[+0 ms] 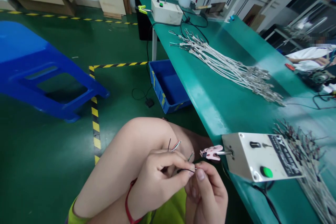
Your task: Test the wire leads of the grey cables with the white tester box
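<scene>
wires (175,146), thin, smooth, multicoloured, pinched in curled fingertips of left hand (162,178) and right hand (207,190); pink clip (211,152) near.

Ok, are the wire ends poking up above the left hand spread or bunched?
Spread: the black wire end stands apart from the coloured wire ends beside it, above the left hand.

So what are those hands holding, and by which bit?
Thin wires. The left hand and right hand pinch them where the two hands meet; whether that grip is right at the wires' tips is too small to tell.
</scene>
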Action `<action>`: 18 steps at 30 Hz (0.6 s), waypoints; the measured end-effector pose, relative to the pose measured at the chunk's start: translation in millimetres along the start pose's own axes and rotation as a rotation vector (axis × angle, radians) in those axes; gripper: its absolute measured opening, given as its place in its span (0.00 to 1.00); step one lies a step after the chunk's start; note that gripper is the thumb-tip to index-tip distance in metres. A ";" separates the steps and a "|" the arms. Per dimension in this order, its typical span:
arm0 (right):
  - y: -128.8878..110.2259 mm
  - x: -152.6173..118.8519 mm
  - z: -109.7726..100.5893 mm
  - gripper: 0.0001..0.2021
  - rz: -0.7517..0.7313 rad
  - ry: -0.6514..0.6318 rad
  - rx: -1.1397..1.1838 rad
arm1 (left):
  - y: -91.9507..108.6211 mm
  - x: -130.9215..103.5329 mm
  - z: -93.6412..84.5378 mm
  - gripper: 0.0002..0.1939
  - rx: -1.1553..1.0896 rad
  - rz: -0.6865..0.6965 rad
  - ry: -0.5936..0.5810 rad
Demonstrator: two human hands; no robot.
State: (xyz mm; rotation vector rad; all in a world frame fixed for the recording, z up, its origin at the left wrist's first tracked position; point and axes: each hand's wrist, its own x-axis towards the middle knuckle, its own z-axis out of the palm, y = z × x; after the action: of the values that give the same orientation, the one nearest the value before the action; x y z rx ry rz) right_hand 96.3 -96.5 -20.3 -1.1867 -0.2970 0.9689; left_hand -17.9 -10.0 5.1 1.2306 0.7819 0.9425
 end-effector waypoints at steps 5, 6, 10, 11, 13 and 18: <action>-8.2 1.6 11.2 0.07 0.046 -0.032 0.037 | 1.8 1.4 0.9 0.05 -0.048 -0.036 0.001; -11.1 2.0 14.5 0.08 0.053 -0.036 0.042 | 2.0 1.5 0.3 0.05 -0.069 -0.038 -0.006; -22.5 3.2 24.7 0.10 0.079 -0.052 0.066 | 2.4 1.2 -4.8 0.05 -0.175 -0.053 -0.111; -24.2 3.2 25.4 0.11 0.083 -0.056 0.066 | 2.6 1.1 -6.2 0.05 -0.204 -0.061 -0.141; -25.2 2.5 24.3 0.10 0.090 -0.070 0.054 | 3.0 1.0 -8.6 0.06 -0.274 -0.079 -0.180; -19.8 -0.3 17.2 0.06 0.116 -0.073 0.031 | 1.0 0.6 -11.2 0.09 -0.440 -0.158 -0.217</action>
State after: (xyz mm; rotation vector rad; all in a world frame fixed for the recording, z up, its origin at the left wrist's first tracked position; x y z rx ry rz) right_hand 94.2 -86.7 3.8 -1.1524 -0.2724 1.1154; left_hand -27.8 -4.7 4.1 0.8541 0.4587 0.7833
